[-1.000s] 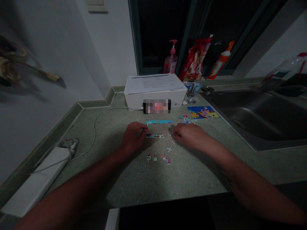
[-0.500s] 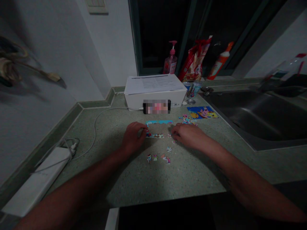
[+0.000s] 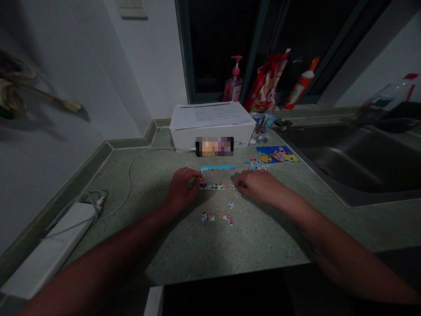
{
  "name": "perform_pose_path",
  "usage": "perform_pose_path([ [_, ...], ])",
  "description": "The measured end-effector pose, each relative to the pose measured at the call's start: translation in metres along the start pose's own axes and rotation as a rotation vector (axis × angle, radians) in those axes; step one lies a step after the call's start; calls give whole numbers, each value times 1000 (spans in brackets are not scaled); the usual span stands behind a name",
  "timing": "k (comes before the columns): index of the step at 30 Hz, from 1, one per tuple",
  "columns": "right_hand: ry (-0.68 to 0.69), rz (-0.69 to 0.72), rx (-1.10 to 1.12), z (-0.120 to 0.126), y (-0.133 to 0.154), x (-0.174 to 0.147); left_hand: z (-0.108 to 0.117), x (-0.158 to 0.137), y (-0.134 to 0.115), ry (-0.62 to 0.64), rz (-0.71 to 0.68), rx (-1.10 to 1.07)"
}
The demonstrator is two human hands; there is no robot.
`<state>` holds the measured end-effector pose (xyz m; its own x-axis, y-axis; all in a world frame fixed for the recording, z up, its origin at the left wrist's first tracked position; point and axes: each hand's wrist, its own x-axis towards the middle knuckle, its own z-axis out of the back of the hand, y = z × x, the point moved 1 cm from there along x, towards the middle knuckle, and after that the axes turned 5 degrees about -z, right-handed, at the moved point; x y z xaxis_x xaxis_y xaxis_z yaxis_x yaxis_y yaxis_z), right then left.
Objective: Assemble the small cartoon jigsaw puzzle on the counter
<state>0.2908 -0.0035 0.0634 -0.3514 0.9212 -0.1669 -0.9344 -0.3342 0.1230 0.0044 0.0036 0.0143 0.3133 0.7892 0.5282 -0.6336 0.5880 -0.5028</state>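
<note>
Two flanks covered: left hand (image 3: pixel 183 188) at the puzzle border's (image 3: pixel 217 168) left side, mid-worktop (image 3: pixel 237 250), well back from the near edge; right hand (image 3: pixel 255 186) beside loose pieces (image 3: pixel 231 205). Fingers curl; pinching, I can't tell. Probably light, stiff card: grip the rims!

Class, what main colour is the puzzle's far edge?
Light blue, mostly; the puzzle's far edge shows best in the head view.

The left hand (image 3: pixel 182 188) is at the left edge of a partly joined puzzle (image 3: pixel 217 167) on the tabletop (image 3: pixel 197 250); the right hand (image 3: pixel 255 185) is beside loose pieces (image 3: pixel 231 205). Behind, a phone (image 3: pixel 215 146) stands before a white box (image 3: pixel 210 131), left of a sink (image 3: pixel 362 160).
</note>
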Motion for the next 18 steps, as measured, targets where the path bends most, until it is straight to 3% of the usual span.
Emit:
perform_pose_path([
  [18, 36, 31, 28, 1, 3, -3, 0, 0, 0, 5, -20, -7],
])
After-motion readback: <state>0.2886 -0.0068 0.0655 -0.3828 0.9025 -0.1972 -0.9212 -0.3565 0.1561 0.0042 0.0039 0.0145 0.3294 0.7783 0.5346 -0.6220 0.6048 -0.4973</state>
